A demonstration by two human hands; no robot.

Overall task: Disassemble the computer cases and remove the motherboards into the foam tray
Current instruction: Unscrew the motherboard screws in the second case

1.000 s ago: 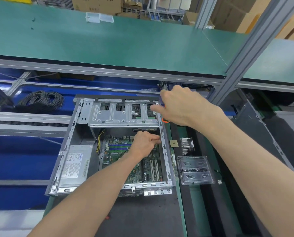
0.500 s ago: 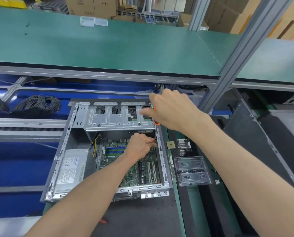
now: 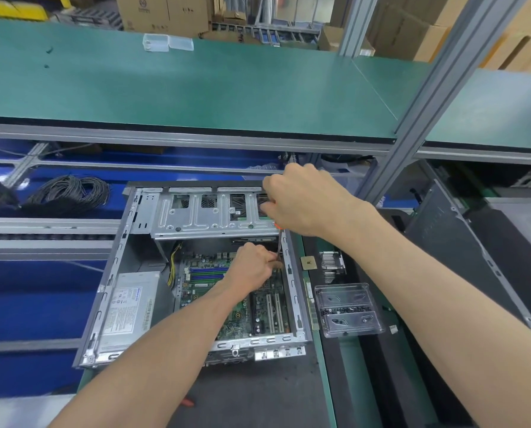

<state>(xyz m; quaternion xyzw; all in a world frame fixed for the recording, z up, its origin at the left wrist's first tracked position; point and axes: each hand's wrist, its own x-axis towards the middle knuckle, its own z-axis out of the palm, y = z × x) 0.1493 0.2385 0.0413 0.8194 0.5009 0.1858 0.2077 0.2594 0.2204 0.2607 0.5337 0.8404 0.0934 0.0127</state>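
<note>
An open grey computer case (image 3: pixel 110 291) lies on the bench with its green motherboard (image 3: pixel 239 316) inside. My right hand (image 3: pixel 301 202) grips the orange handle of a screwdriver (image 3: pixel 279 239) whose shaft points down into the case near its right wall. My left hand (image 3: pixel 253 267) is inside the case above the motherboard, fingers curled at the lower end of the shaft. The tip is hidden by my fingers. A silver drive cage (image 3: pixel 208 217) spans the far part of the case, and a power supply (image 3: pixel 128 307) sits at the left.
A clear plastic tray (image 3: pixel 347 310) with screws lies right of the case, with a heatsink (image 3: pixel 332 262) and a CPU chip (image 3: pixel 308 263) behind it. A coil of grey cable (image 3: pixel 70 189) lies at the far left. A dark case panel (image 3: pixel 461 248) stands at right. A green shelf (image 3: pixel 196 84) overhangs.
Both hands hold nearly the same pose at the screwdriver; the view has shifted slightly, and my right hand seems a little turned on the handle.
</note>
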